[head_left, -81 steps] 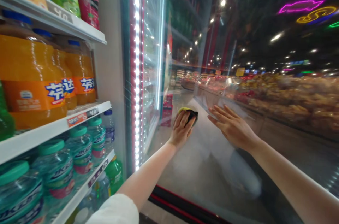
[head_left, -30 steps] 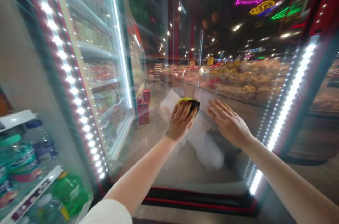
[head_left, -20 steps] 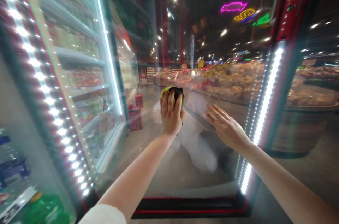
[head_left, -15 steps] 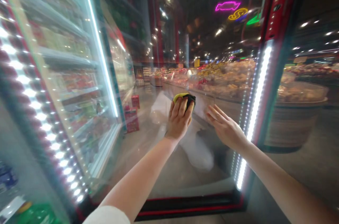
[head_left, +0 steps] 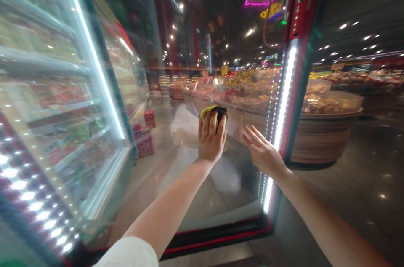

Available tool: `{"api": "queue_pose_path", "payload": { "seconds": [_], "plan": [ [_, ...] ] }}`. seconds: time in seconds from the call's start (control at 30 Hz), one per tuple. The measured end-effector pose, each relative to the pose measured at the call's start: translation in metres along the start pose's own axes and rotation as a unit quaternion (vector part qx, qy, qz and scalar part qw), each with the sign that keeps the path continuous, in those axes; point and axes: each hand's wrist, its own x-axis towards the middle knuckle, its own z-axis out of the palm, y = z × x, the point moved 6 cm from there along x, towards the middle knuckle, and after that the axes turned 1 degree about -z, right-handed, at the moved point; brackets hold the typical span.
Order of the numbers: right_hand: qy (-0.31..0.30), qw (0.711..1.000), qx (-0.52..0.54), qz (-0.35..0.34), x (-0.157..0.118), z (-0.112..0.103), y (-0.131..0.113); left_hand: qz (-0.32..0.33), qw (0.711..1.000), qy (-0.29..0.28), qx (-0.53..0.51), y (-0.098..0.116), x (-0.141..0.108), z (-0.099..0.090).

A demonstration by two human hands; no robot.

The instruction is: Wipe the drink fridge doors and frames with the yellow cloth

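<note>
In the head view, the left hand [head_left: 211,138] presses a yellow and black cloth [head_left: 214,111] flat against the glass door [head_left: 195,182], fingers together and curled over the cloth so that only its top edge shows past the fingertips. The right hand [head_left: 262,154] lies just beside it, palm to the glass, fingers spread and straight, holding nothing. Right of those fingers, close by, runs the door's lit red edge frame [head_left: 285,90]; its bottom rail [head_left: 217,237] lies well below both wrists. Left of the cloth the pane stretches wide and bare toward a bright light strip [head_left: 94,60]. Beyond the frame, open floor [head_left: 347,191] and a round produce stand [head_left: 325,132].
</note>
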Motion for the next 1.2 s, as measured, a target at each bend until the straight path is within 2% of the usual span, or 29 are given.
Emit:
{"api": "queue_pose_path", "payload": {
  "seconds": [0.07,0.13,0.23,0.3,0.37,0.47,0.53,0.6,0.67,0.73,0.83,0.9,0.97,1.07,1.13,1.2],
  "plan": [
    [-0.002,1.000,0.004,0.008,-0.004,0.003,0.004,0.053,0.998,-0.024,-0.004,0.018,-0.004,0.011],
    [-0.004,1.000,0.005,0.012,-0.010,0.006,0.006,0.104,0.993,-0.050,-0.003,0.026,-0.017,0.014],
    [-0.012,1.000,0.000,0.012,-0.022,0.010,0.010,0.164,0.984,-0.070,0.009,0.024,-0.040,0.009],
    [-0.018,1.000,0.003,0.018,-0.029,0.012,0.015,0.180,0.981,-0.068,0.012,0.017,-0.046,0.005],
    [-0.019,0.999,0.015,0.033,-0.036,0.014,0.022,0.155,0.986,-0.062,0.015,0.012,-0.040,0.007],
    [-0.006,0.997,0.042,0.065,-0.042,0.014,0.035,0.071,0.996,-0.057,0.016,0.015,-0.016,0.023],
    [0.005,0.994,0.065,0.091,-0.045,0.015,0.044,0.046,0.997,-0.066,0.004,0.029,-0.001,0.041],
    [0.023,0.988,0.096,0.121,-0.048,0.014,0.052,0.067,0.994,-0.084,-0.011,0.051,0.005,0.060],
    [0.055,0.978,0.135,0.147,-0.052,0.012,0.059,0.095,0.990,-0.103,-0.025,0.073,0.000,0.077],
    [0.099,0.966,0.174,0.163,-0.057,0.009,0.063,0.093,0.987,-0.121,-0.044,0.088,-0.011,0.090],
    [0.147,0.950,0.220,0.168,-0.059,0.004,0.063,0.030,0.982,-0.158,-0.097,0.096,-0.024,0.104],
    [0.153,0.944,0.245,0.161,-0.054,0.005,0.059,-0.010,0.970,-0.187,-0.155,0.094,-0.028,0.110],
    [0.147,0.942,0.259,0.154,-0.042,0.010,0.053,-0.023,0.950,-0.214,-0.226,0.089,-0.026,0.110],
    [0.137,0.951,0.225,0.161,-0.018,0.025,0.049,-0.012,0.920,-0.242,-0.308,0.076,-0.018,0.097],
    [0.134,0.962,0.159,0.176,-0.009,0.040,0.048,0.003,0.916,-0.249,-0.314,0.065,-0.012,0.083],
    [0.136,0.969,0.092,0.185,-0.011,0.058,0.046,0.028,0.927,-0.248,-0.280,0.055,-0.009,0.067]
  ]
}}
